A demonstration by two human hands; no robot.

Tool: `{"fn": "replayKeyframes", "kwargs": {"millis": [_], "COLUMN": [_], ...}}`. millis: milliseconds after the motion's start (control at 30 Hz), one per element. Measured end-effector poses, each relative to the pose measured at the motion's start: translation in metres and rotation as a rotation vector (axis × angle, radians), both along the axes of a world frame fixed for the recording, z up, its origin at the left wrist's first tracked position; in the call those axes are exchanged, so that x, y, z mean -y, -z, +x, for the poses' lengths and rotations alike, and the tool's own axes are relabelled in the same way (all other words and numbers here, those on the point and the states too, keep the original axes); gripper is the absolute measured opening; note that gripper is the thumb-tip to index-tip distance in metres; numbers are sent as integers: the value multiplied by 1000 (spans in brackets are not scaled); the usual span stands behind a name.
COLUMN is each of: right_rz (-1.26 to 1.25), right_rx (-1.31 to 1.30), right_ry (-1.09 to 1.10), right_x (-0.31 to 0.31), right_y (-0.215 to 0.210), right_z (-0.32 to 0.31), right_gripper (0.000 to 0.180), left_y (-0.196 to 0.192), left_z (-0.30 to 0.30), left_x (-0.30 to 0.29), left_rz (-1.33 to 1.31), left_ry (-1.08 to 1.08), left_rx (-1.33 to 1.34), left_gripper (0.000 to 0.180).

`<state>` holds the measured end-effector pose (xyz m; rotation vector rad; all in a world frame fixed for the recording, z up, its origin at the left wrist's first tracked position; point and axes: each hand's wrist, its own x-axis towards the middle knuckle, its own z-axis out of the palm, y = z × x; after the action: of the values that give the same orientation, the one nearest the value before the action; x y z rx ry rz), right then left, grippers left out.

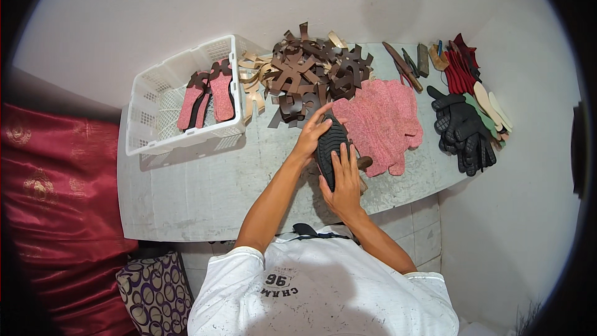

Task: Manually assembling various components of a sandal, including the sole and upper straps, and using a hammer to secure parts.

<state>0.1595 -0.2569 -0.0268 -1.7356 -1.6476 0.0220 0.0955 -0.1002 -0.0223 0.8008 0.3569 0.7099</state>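
Two sandals [222,93] are lying left in the basket [180,141], seemingly done; left hand [309,139] and right hand [344,178] are clasping a sole [331,139] near centre; straps [293,73], far, and insoles [382,126], right, are apparently waiting.

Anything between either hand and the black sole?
Nothing visible: the left hand holds the black sole near its upper end, and the right hand lies on it. A brown rounded piece sits beside the right hand, not between.
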Motion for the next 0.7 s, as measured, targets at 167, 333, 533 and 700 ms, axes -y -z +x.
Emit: {"fn": "replayKeyframes", "kwargs": {"millis": [167, 333, 533, 700], "right_rz": [3, -23, -46, 16], "right_rx": [3, 28, 17, -430], "right_ry": [1, 23, 29, -150], "right_x": [-1, 1, 2, 6], "right_y": [-1, -1, -6, -8], "right_z": [-1, 3, 4, 37], "right_gripper": [67, 58, 51, 36], "left_y": [13, 9, 7, 8], "left_z": [4, 0, -4, -7], "left_x": [-10, -9, -10, -10], "left_rz": [98, 168, -70, -7], "left_ry": [-7, 16, 127, 117], "left_rx": [-72, -263, -421, -414], "left_gripper": [28, 25, 27, 28]}}
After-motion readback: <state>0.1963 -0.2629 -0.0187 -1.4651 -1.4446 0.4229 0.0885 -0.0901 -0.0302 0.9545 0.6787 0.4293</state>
